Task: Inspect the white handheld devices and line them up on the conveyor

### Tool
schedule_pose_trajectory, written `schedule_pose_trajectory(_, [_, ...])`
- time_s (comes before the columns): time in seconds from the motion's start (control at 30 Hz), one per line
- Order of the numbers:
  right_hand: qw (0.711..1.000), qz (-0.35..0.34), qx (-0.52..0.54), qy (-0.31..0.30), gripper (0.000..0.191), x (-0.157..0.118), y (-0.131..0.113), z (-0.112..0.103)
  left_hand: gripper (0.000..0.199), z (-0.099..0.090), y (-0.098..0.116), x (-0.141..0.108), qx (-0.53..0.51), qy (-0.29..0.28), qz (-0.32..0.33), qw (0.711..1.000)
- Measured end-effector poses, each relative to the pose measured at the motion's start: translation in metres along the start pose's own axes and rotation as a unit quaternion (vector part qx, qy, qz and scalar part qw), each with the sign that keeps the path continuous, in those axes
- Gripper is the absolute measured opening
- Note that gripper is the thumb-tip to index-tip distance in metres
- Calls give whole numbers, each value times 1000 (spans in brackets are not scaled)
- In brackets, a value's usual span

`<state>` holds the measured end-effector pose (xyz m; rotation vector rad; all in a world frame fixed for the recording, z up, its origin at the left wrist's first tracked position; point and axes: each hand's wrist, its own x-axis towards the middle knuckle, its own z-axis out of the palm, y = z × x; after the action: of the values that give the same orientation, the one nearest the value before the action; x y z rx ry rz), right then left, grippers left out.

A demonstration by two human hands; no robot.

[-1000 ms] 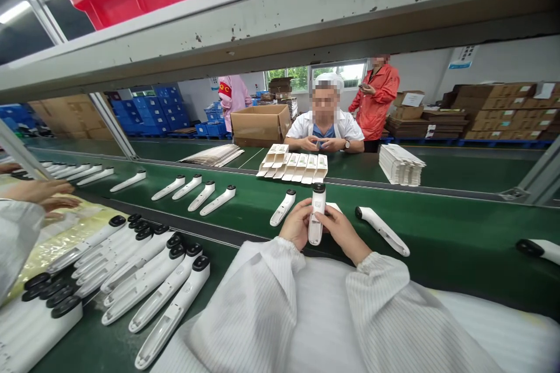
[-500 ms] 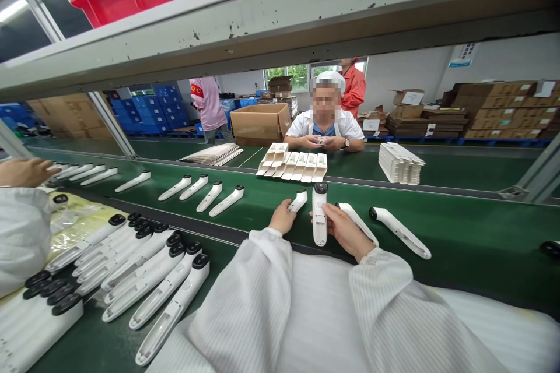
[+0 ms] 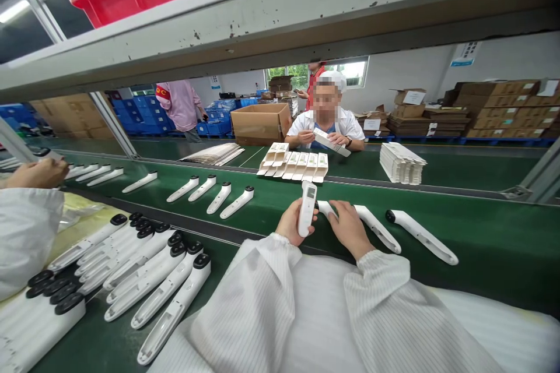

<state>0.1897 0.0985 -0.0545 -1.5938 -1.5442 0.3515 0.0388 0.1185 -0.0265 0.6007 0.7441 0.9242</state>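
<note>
My left hand [image 3: 289,222] is closed around a white infrared thermometer [image 3: 307,210], held upright above the belt with its small display towards me. Beside it, my right hand [image 3: 349,226] has its fingers curled over a second white thermometer [image 3: 325,208] lying at the belt; the hand covers much of that one. Just right of this hand, another thermometer [image 3: 380,229] lies on the green conveyor belt [image 3: 280,189], its handle partly open. Farther right rests one more black-tipped thermometer [image 3: 422,237].
Several thermometers [image 3: 237,203] lie along the belt to the left, and a dense group [image 3: 175,309] lies nearer me. A co-worker's hand [image 3: 41,173] reaches in at left. Across the belt, a person handles a white box [image 3: 331,143] behind open cartons [image 3: 301,167]. A shelf [image 3: 227,29] crosses overhead.
My left hand has lifted a thermometer, display side now towards me. The thermometer in my right hand has gone down to the belt. Belt thermometers have shifted right; the person opposite now handles a box.
</note>
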Motion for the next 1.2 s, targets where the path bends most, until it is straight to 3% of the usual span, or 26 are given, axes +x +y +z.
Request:
schedule_pose_trajectory(0.1, [985,-41,165,-26,32,-2,-8,5,23,3,-7,1,2,-5,47,999])
schedule_pose_trajectory(0.23, [918,54,372,-125,39,-6,-18,8,30,2,-10,0,18,-5,96,995])
schedule_pose_trajectory(0.37, [867,109,457,-166,41,-9,-20,2,22,-6,-3,3,79,34,66,994])
schedule_pose_trajectory(0.5, [848,124,485,-173,36,-9,-20,-2,19,-28,18,10,221,110,125,961])
schedule_pose_trajectory(0.57, [847,135,482,-179,34,-9,-21,-3,17,-45,33,12,338,184,188,904])
schedule_pose_trajectory(0.67, [851,137,471,-191,32,-11,-24,-5,34,-69,53,10,532,313,278,736])
schedule_pose_trajectory(0.73, [851,133,467,-199,30,-11,-25,-6,48,-80,60,7,608,372,280,643])
schedule_pose_trajectory(0.8, [851,130,467,-203,30,-12,-25,-6,57,-87,62,4,644,399,235,609])
schedule_pose_trajectory(0.9, [851,130,466,-203,30,-11,-23,-4,57,-88,59,5,690,366,144,608])
schedule_pose_trajectory(1.0, [853,139,461,-202,33,-11,-22,-2,45,-86,56,9,695,326,130,627])
schedule_pose_trajectory(1.03, [853,147,458,-202,33,-10,-22,-1,43,-84,56,10,667,321,139,658])
schedule_pose_trajectory(1.07, [854,156,454,-200,34,-10,-22,-1,42,-82,55,11,615,314,146,708])
schedule_pose_trajectory(1.13, [859,174,438,-199,34,-9,-22,0,37,-76,53,12,438,268,141,846])
schedule_pose_trajectory(1.2, [872,180,412,-196,31,-8,-20,0,28,-66,48,11,255,184,115,942])
